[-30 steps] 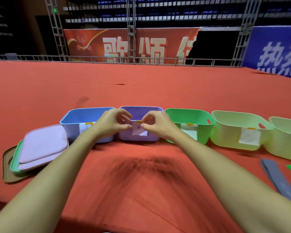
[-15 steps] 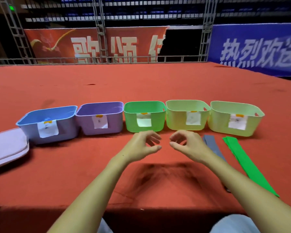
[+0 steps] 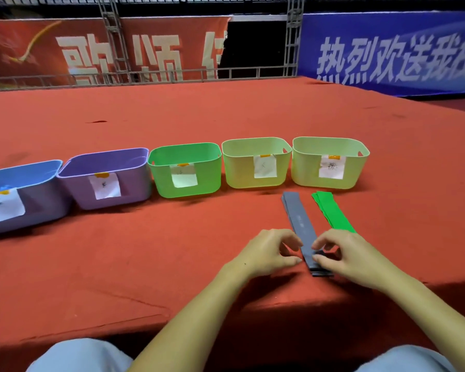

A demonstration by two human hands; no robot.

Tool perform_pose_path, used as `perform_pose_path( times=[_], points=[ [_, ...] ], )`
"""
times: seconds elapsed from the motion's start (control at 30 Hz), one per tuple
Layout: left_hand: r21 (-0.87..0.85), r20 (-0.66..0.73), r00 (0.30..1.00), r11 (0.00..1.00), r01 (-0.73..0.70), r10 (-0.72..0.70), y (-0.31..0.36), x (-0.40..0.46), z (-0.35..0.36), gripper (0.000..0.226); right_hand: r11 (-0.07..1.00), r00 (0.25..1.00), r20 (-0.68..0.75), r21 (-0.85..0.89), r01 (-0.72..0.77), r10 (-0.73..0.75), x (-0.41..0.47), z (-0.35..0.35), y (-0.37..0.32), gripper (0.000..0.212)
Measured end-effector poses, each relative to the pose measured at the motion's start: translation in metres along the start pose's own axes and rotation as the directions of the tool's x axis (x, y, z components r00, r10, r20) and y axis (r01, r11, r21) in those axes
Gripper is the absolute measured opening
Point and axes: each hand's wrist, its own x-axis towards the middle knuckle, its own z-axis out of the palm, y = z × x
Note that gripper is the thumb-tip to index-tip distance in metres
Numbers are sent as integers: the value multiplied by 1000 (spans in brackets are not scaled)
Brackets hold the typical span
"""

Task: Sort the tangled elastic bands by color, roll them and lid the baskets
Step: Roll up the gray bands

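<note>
Grey band (image 3: 301, 232): I see it flat on the red table (image 3: 145, 251), near the pale baskets.
Left hand (image 3: 266, 253): curled, thumb at its left edge, holding nothing.
Right hand (image 3: 344, 256): fingertips pressing its near end.
Green band (image 3: 333, 213): just right.

Single view, head-worn, wide-angle. Looks forward and steeply down from just behind the near edge of the red desk (image 3: 172, 264); the wearer's knees show at the bottom border. Both forearms enter from below; left hand (image 3: 266, 253) and right hand (image 3: 344, 256) sit close, lower centre-right. A row of baskets (image 3: 184, 170) crosses mid-frame, farther off. Banners and railing fill the top, distant. Edges bow slightly.
</note>
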Motion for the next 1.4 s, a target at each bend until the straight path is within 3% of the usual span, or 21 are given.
perform_pose_path(
  times=[0.17, 0.27, 0.47, 0.63, 1.1, 1.4],
  points=[
    [80, 27, 999, 997, 16, -18, 10, 8, 24, 43, 999, 995, 101, -41, -12, 16, -19, -4, 5, 35],
    [199, 16, 1000, 980, -6, 3, 16, 8, 28, 45, 999, 993, 118, -39, -10, 15, -22, -2, 4, 35],
    [345, -40, 992, 933, -100, 121, 20, 2, 34, 31, 981, 998, 56, -190, 36, -25, -22, 3, -1, 26],
    [370, -106, 976, 918, -141, 193, 16, -2, 36, 27, 970, 999, -30, -244, 21, -29, -24, 11, -7, 21],
    [117, -136, 985, 989, -86, 102, -41, -37, -30, 20, 999, 994, -104, -43, 19, -23, 15, 65, -79, 14],
    [-81, -261, 965, 997, -16, -6, -74, -80, -75, 11, 996, 995, -72, 42, 76, -73, 56, 94, -132, 12]
  ],
)
